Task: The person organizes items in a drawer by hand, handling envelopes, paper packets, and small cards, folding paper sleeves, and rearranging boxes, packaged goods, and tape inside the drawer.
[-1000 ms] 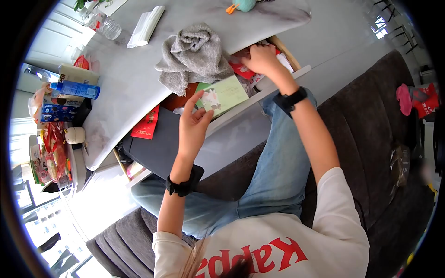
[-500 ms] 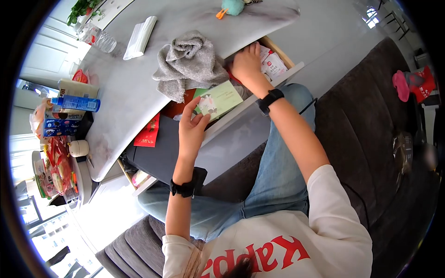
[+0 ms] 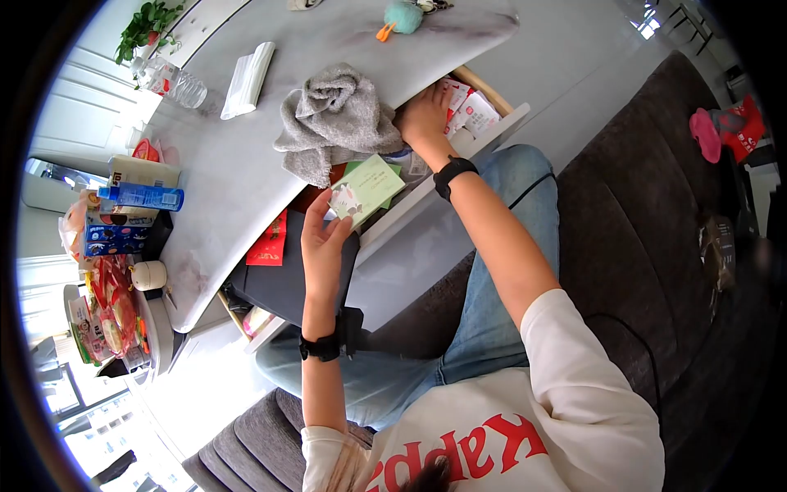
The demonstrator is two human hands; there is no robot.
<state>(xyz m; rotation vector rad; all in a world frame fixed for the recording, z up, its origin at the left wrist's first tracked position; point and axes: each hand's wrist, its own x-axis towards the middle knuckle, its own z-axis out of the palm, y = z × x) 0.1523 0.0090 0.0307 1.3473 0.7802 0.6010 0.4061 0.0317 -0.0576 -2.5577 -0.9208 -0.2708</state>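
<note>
My left hand (image 3: 321,238) pinches a light green card (image 3: 369,190) by its lower left end, thumb on one side and fingers on the other. The card is printed with a pale picture and is held over the open drawer (image 3: 410,209), with a darker green piece showing behind it. My right hand (image 3: 423,125) reaches into the drawer's far part, fingers partly spread and pointing down, their tips hidden. Beside it lie red-and-white packets (image 3: 475,113). A grey cloth (image 3: 336,115) lies on the tabletop next to both hands.
A dark flat case (image 3: 299,275) and a red envelope (image 3: 267,242) lie near my left forearm. On the grey table (image 3: 221,180) are a white plastic roll (image 3: 248,79), a water bottle (image 3: 176,85), a blue bottle (image 3: 141,197) and a teal ball-shaped item (image 3: 403,16).
My left hand has tilted the green card more steeply. My right hand has shifted slightly within the drawer, and more of the red-and-white packets show beside it. The camera view has moved a little.
</note>
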